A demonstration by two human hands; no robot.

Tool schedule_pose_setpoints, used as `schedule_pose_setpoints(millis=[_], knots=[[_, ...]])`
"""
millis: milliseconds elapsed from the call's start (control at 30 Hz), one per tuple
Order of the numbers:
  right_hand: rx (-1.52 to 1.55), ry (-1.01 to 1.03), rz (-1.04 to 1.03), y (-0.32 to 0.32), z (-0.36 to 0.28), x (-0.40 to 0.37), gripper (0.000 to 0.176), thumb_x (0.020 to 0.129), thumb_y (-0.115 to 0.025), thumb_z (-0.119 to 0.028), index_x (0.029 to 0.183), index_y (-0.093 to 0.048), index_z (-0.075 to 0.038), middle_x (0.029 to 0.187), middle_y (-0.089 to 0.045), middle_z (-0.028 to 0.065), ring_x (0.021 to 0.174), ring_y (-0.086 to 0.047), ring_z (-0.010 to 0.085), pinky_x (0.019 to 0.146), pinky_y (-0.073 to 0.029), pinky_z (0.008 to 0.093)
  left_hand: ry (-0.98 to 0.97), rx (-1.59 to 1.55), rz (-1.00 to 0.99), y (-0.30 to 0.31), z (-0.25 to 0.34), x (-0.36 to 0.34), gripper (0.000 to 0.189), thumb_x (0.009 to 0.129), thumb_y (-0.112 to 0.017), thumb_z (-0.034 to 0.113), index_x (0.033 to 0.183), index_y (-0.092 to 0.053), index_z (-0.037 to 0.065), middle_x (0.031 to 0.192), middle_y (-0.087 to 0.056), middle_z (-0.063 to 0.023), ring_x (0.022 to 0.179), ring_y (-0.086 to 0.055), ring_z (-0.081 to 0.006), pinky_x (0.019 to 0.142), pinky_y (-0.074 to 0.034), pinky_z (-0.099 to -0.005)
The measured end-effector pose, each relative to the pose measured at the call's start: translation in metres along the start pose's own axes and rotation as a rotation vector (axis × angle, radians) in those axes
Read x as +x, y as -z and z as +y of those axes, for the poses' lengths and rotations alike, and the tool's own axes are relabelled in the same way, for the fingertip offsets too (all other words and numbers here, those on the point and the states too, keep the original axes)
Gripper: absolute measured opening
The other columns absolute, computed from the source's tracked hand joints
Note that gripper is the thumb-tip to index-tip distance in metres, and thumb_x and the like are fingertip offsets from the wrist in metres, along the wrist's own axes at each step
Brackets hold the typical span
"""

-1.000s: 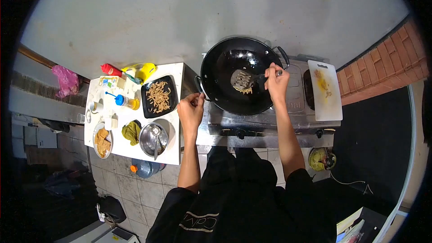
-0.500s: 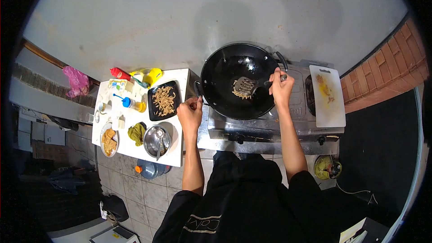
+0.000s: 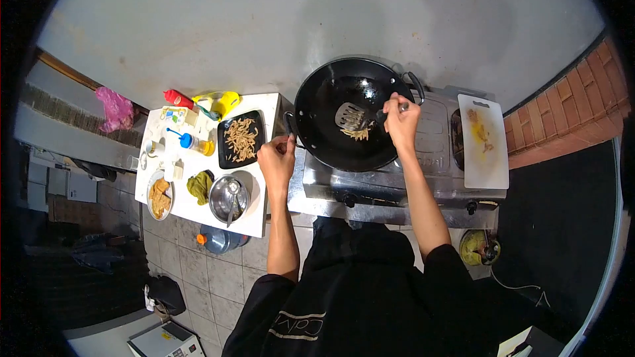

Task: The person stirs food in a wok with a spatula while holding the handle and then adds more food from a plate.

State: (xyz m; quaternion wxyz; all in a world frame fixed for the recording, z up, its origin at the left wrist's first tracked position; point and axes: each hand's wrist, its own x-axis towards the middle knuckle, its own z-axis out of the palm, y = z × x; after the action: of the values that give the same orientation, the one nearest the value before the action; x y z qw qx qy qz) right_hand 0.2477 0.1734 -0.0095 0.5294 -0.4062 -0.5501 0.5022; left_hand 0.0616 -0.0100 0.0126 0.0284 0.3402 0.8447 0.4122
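Observation:
A black wok (image 3: 344, 149) sits on the steel gas stove (image 3: 324, 188), with a small heap of pale strips (image 3: 358, 134) in it. My right hand (image 3: 401, 122) is closed round the handle of a slotted spatula (image 3: 348, 117), whose blade lies inside the wok just beside the strips. At the wok's left side, my left hand (image 3: 276, 155) is closed, fingertips at the wok's left handle (image 3: 289, 124). A black square tray (image 3: 223, 153) with more strips (image 3: 241, 139) stands left of that hand.
The white table (image 3: 190, 215) bears a metal bowl (image 3: 220, 208) with a spoon, green cloth-like stuff (image 3: 200, 188), a plate of orange-brown food (image 3: 160, 199) and bottles (image 3: 196, 143). A stained cutting board (image 3: 483, 142) lies on the stove's right side. The wall rises behind the wok.
My right hand has shifted slightly left with the spatula, and the blade has moved left and up from over the strips, showing more of them. My left hand stays at the wok handle.

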Motion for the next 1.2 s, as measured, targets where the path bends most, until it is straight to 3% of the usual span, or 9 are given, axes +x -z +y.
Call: schedule_pose_setpoints(millis=[67,200,367,1000,1200], knots=[[-0.092,0.05,-0.028,0.005,0.014,0.005,0.038,0.095,-0.052,-0.016,0.06,-0.053,-0.002,0.049,-0.048,0.0002,0.037,-0.043,0.007,0.033,-0.027,0.0244,-0.003,-0.016,0.011,0.0,0.001,0.001,0.024,0.081,-0.071,0.019,0.083,-0.07,-0.005,0.052,-0.056,-0.0126,0.044,-0.051,-0.0171,0.049,-0.041,-0.0324],[0.09,-0.092,-0.101,0.028,-0.02,-0.003,0.039,0.097,-0.051,-0.018,0.061,-0.052,-0.001,0.056,-0.051,0.0017,0.035,-0.041,0.0065,0.032,-0.03,0.024,0.003,0.001,0.0,0.001,0.002,-0.001,0.024,0.081,-0.07,0.018,0.083,-0.069,-0.005,0.049,-0.051,-0.0098,0.043,-0.045,-0.0142,0.048,-0.039,-0.0309],[0.053,-0.072,-0.185,0.048,-0.023,-0.006,0.039,0.097,-0.051,-0.018,0.062,-0.052,0.0,0.06,-0.053,0.003,0.037,-0.041,0.0061,0.031,-0.03,0.0233,-0.008,-0.002,0.022,0.0,0.004,-0.003,0.023,0.082,-0.07,0.018,0.084,-0.069,-0.005,0.049,-0.051,-0.009,0.044,-0.043,-0.0115,0.047,-0.038,-0.0296],[0.178,-0.062,0.019,0.049,-0.015,-0.013,0.031,0.095,-0.05,-0.01,0.066,-0.054,0.001,0.064,-0.055,0.0026,0.038,-0.04,0.0051,0.032,-0.03,0.0212,0.041,0.014,0.002,0.004,0.01,-0.004,0.025,0.082,-0.07,0.019,0.087,-0.07,-0.006,0.051,-0.054,-0.0096,0.046,-0.048,-0.0138,0.049,-0.04,-0.0306],[0.095,-0.034,-0.145,0.052,-0.016,-0.011,0.033,0.096,-0.052,-0.013,0.066,-0.055,0.001,0.063,-0.054,0.0022,0.039,-0.041,0.0048,0.033,-0.03,0.0213,0.012,0.014,0.015,0.002,0.009,-0.004,0.025,0.082,-0.07,0.018,0.086,-0.069,-0.006,0.05,-0.052,-0.009,0.045,-0.047,-0.0132,0.049,-0.039,-0.0304]])
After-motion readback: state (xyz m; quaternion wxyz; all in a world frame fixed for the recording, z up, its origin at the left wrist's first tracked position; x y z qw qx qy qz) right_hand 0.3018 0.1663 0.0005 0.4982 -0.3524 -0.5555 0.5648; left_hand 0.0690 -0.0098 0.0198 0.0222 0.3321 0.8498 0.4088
